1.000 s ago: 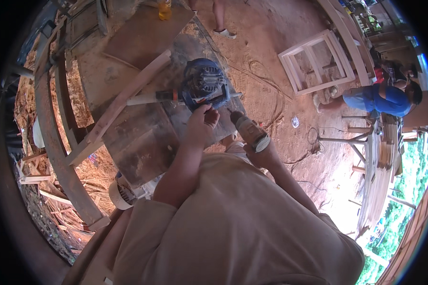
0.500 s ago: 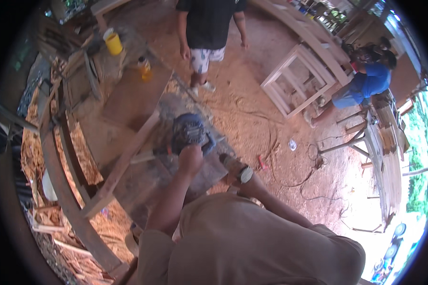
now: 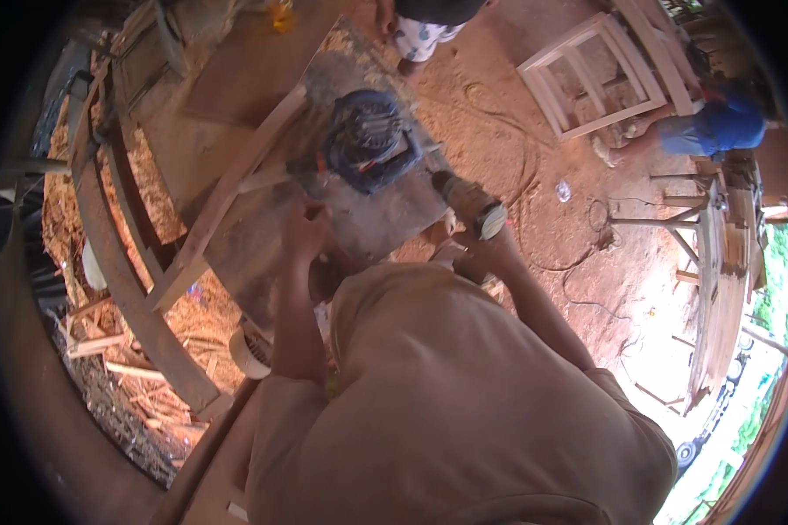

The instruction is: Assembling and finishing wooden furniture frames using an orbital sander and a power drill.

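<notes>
A dark blue, round-bodied power tool with a loop-shaped handle rests on the worn brown workbench top. Just below it, my left hand is apart from the tool, its fingers loosely bent and spread; nothing shows in them. To the right, my right hand grips a drill with a tan body and dark front end, which points up and left over the bench's right edge. The grip itself is partly hidden by the drill and my wrist. A long wooden bar lies slantwise over the bench's left part.
Beyond the bench stands a person in patterned shorts. Far right, a person in blue is beside a pale wooden frame. A cable crosses the dusty floor. Wood scraps lie at left.
My left hand has let go of the blue power tool and drawn back toward me. The view has shifted, with the bench appearing higher. My right hand still holds the drill.
</notes>
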A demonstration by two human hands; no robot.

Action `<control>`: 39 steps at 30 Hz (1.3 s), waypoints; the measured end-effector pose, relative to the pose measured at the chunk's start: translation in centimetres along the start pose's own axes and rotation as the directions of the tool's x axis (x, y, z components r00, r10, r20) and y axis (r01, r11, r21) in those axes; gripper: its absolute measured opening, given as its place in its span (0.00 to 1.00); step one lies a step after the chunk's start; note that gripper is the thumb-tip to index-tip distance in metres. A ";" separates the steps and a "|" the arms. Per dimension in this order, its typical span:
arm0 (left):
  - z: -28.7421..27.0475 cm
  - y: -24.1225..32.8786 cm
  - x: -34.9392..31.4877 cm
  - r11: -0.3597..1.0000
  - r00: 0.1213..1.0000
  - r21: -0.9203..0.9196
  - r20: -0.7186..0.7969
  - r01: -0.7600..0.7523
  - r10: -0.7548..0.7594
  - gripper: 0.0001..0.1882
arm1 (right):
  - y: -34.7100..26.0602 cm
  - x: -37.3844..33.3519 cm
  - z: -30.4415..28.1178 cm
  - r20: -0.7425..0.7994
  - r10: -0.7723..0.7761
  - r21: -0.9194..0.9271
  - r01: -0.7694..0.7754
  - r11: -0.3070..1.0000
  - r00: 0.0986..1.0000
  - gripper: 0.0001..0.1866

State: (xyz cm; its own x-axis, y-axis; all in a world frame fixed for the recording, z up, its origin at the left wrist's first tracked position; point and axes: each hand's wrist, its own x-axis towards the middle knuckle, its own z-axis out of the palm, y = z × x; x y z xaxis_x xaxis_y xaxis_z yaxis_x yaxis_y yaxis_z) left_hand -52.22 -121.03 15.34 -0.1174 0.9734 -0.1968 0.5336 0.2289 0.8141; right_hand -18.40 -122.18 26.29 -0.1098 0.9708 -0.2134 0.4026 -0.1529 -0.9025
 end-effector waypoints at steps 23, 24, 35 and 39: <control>7.5 5.2 6.0 0.759 0.951 -0.648 -0.267 -0.057 -0.157 0.16 | 1.1 3.1 1.7 0.138 0.019 0.132 -0.038 0.991 0.990 0.32; 8.1 4.9 6.4 0.768 0.945 -0.637 -0.285 -0.064 -0.158 0.16 | 1.1 3.1 1.8 0.121 0.009 0.105 -0.021 0.994 0.993 0.32; 10.8 2.5 8.1 0.632 0.951 -0.771 -0.250 -0.082 -0.182 0.32 | -2.1 3.5 0.5 0.070 0.218 -0.293 -0.189 0.937 0.973 0.27; 10.6 3.6 7.5 0.627 0.901 -0.760 -0.378 -0.172 -0.211 0.14 | -0.9 3.9 0.7 0.113 0.189 -0.194 -0.165 0.967 0.975 0.30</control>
State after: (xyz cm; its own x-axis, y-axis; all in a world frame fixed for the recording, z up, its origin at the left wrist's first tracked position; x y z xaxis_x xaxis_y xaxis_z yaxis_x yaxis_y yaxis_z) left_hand -42.33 -113.01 11.03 -0.5350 0.8327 -0.1428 -0.2821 -0.0168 0.9592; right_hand -19.78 -118.40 25.99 -0.1336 0.8970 -0.4213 0.5834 -0.2725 -0.7651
